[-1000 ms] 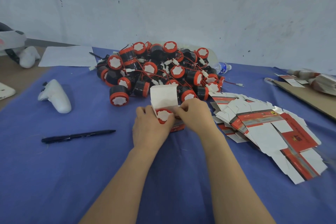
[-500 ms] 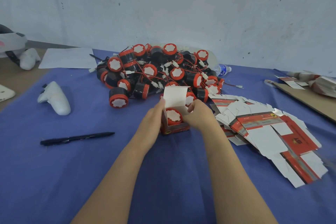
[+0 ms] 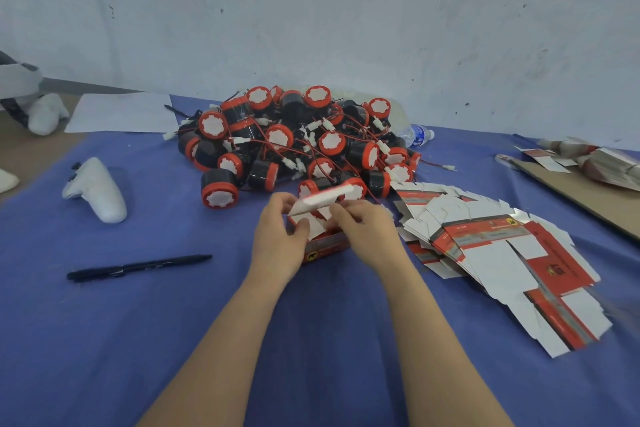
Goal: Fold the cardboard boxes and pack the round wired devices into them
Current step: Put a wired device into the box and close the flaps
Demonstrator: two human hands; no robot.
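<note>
Evidently one small red-and-white cardboard box (image 3: 323, 246), near centre, is nearly closed — its white lid flap (image 3: 322, 199) pinched by left hand (image 3: 277, 246) and right hand (image 3: 370, 236) — while the far heap of black-and-red round wired devices (image 3: 298, 142) and right-side flat printed cardboard blanks (image 3: 502, 253) are yet to be packed.

A small packing workshop: a heap of devices (image 3: 298, 146) at twelve o'clock, flat boxes (image 3: 502, 253) at three, bare scuffed wall (image 3: 346, 10) behind.

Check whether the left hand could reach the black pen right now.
Probably yes: the pen lies alone on the blue cloth left of the left hand, nothing between them. But that hand grips the box, so it must let go first.
</note>
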